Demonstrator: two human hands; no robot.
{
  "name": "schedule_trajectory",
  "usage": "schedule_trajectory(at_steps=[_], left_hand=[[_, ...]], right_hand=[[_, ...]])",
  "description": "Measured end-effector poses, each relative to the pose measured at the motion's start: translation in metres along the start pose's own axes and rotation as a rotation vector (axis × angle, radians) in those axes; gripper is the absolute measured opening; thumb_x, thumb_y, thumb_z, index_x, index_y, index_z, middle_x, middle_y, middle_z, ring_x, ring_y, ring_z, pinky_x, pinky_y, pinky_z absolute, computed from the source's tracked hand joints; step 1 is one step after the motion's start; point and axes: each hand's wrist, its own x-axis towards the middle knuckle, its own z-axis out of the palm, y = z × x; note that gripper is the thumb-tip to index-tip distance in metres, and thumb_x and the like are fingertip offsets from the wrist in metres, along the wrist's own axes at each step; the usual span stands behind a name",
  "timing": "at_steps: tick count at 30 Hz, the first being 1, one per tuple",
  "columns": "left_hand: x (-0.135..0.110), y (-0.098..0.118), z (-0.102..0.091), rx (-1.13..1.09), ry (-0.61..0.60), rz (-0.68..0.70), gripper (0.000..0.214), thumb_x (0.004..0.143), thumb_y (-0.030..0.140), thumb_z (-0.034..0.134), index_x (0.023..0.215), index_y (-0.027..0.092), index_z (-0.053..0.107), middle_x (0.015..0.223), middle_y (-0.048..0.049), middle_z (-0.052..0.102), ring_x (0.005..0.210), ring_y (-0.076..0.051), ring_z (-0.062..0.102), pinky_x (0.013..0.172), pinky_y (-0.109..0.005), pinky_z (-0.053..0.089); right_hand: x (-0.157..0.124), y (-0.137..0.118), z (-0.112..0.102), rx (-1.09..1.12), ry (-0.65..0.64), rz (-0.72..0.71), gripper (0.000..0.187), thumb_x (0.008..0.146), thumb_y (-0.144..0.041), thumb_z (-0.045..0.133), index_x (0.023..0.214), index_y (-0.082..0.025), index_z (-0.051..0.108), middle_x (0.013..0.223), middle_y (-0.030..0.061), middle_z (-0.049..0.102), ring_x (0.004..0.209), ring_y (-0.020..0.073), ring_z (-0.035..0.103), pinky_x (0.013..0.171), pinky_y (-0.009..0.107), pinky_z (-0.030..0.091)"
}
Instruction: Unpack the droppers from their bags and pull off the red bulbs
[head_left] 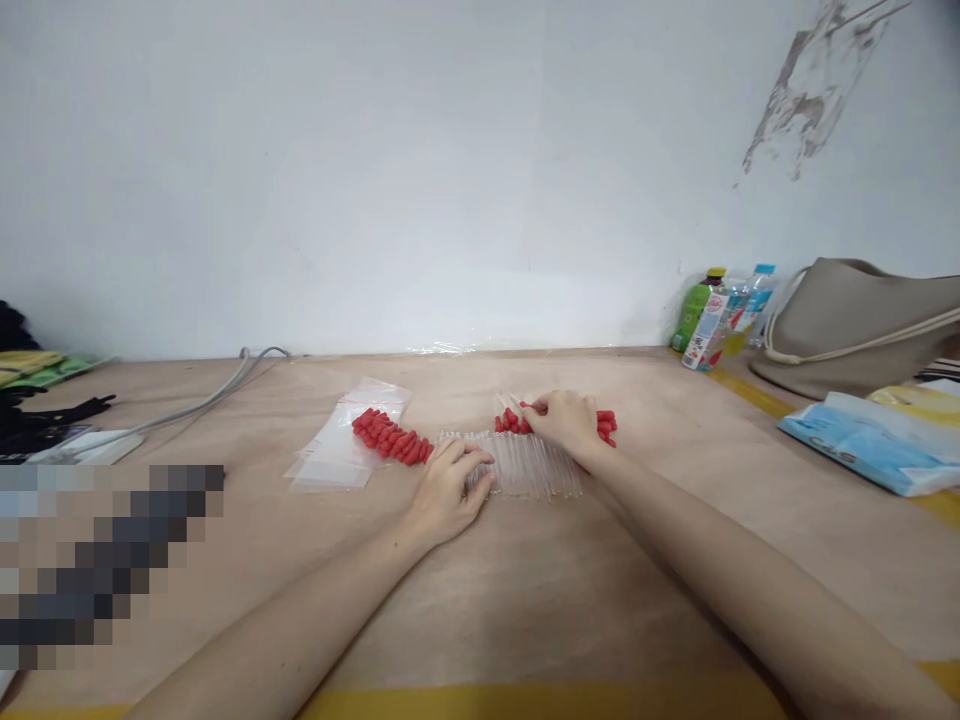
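A row of thin clear tubes (529, 465) lies side by side on the table in front of me. My left hand (454, 485) rests over the row's left end, fingers bent and thumb apart, holding nothing that I can see. My right hand (566, 420) is closed in a pinch at the far side of the row, with a small red rubber bulb (527, 406) at its fingertips. More red bulbs (511, 421) lie just below those fingers and behind the hand. To the left, a heap of red bulbs (390, 437) lies partly on clear plastic bags (337, 450).
A grey cable (217, 395) and dark items (52, 410) are at the left. Bottles (697, 310), a carton (706, 330), a grey-beige bag (847, 320) and a blue packet (855, 440) stand or lie at the right. A white wall (450, 180) closes off the back.
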Motion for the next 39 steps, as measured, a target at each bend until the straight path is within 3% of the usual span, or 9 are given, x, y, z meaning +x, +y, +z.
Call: schedule_trajectory(at_steps=[4, 8, 12, 17, 22, 26, 33, 39], left_hand=[[0.0, 0.0, -0.002, 0.073, 0.048, 0.003, 0.025, 0.081, 0.022, 0.049, 0.105, 0.018, 0.055, 0.102, -0.0079, 0.056, 0.096, -0.02, 0.051, 0.083, -0.036, 0.042], [0.003, 0.0, -0.003, 0.251, 0.132, 0.075, 0.04, 0.084, 0.022, 0.046, 0.123, 0.019, 0.044, 0.125, -0.0114, 0.047, 0.117, -0.025, 0.041, 0.091, -0.041, 0.037], [0.004, 0.004, -0.003, 0.35, 0.1, 0.231, 0.035, 0.084, 0.023, 0.048, 0.119, 0.021, 0.048, 0.127, -0.0086, 0.048, 0.122, -0.025, 0.037, 0.099, -0.044, 0.031], [0.005, 0.009, -0.002, 0.339, 0.023, 0.33, 0.017, 0.086, 0.021, 0.046, 0.094, 0.021, 0.061, 0.102, -0.0027, 0.065, 0.108, -0.02, 0.053, 0.098, -0.042, 0.034], [0.005, 0.01, 0.001, 0.331, 0.022, 0.373, 0.016, 0.086, 0.02, 0.046, 0.091, 0.019, 0.061, 0.094, -0.002, 0.067, 0.102, -0.019, 0.057, 0.094, -0.039, 0.039], [0.004, 0.012, 0.002, 0.319, -0.022, 0.379, 0.017, 0.085, 0.018, 0.045, 0.093, 0.018, 0.061, 0.099, -0.0028, 0.066, 0.105, -0.02, 0.055, 0.094, -0.038, 0.039], [0.005, 0.014, 0.001, 0.21, -0.073, 0.354, 0.019, 0.084, 0.016, 0.043, 0.088, 0.019, 0.062, 0.1, -0.0027, 0.066, 0.111, -0.02, 0.051, 0.103, -0.045, 0.031], [0.003, 0.015, 0.0, 0.135, -0.07, 0.346, 0.019, 0.085, 0.016, 0.044, 0.084, 0.018, 0.063, 0.094, -0.0037, 0.068, 0.107, -0.019, 0.055, 0.105, -0.047, 0.028]], right_hand=[[-0.015, 0.01, -0.012, 0.159, 0.109, -0.089, 0.022, 0.078, -0.031, 0.05, 0.072, -0.023, 0.069, 0.072, 0.0034, 0.067, 0.071, 0.0183, 0.058, 0.066, 0.031, 0.038], [-0.047, 0.026, -0.013, 0.3, 0.201, -0.44, 0.018, 0.078, -0.029, 0.054, 0.089, -0.024, 0.067, 0.077, 0.0032, 0.064, 0.074, 0.0169, 0.054, 0.07, 0.032, 0.038], [-0.074, 0.034, -0.008, 0.279, 0.233, -0.645, 0.02, 0.077, -0.024, 0.057, 0.096, -0.028, 0.065, 0.082, 0.0026, 0.064, 0.073, 0.016, 0.051, 0.07, 0.034, 0.035], [-0.083, 0.026, -0.009, 0.272, 0.222, -0.642, 0.017, 0.077, -0.024, 0.056, 0.092, -0.026, 0.065, 0.087, 0.0033, 0.064, 0.078, 0.0173, 0.051, 0.072, 0.036, 0.035], [-0.084, 0.009, -0.007, 0.187, 0.225, -0.662, 0.031, 0.076, -0.036, 0.057, 0.103, -0.022, 0.06, 0.097, 0.0066, 0.064, 0.089, 0.0203, 0.054, 0.084, 0.041, 0.034], [-0.083, 0.004, 0.003, 0.155, 0.295, -0.752, 0.021, 0.08, -0.03, 0.056, 0.099, -0.024, 0.061, 0.088, 0.002, 0.068, 0.089, 0.017, 0.057, 0.093, 0.04, 0.031], [-0.079, 0.009, 0.005, 0.156, 0.282, -0.838, 0.016, 0.082, -0.022, 0.053, 0.095, -0.021, 0.062, 0.087, 0.002, 0.069, 0.091, 0.0165, 0.058, 0.077, 0.033, 0.042], [-0.078, 0.012, 0.009, 0.18, 0.312, -0.91, 0.019, 0.082, -0.02, 0.053, 0.099, -0.02, 0.062, 0.091, 0.0031, 0.068, 0.09, 0.0149, 0.06, 0.076, 0.03, 0.047]])
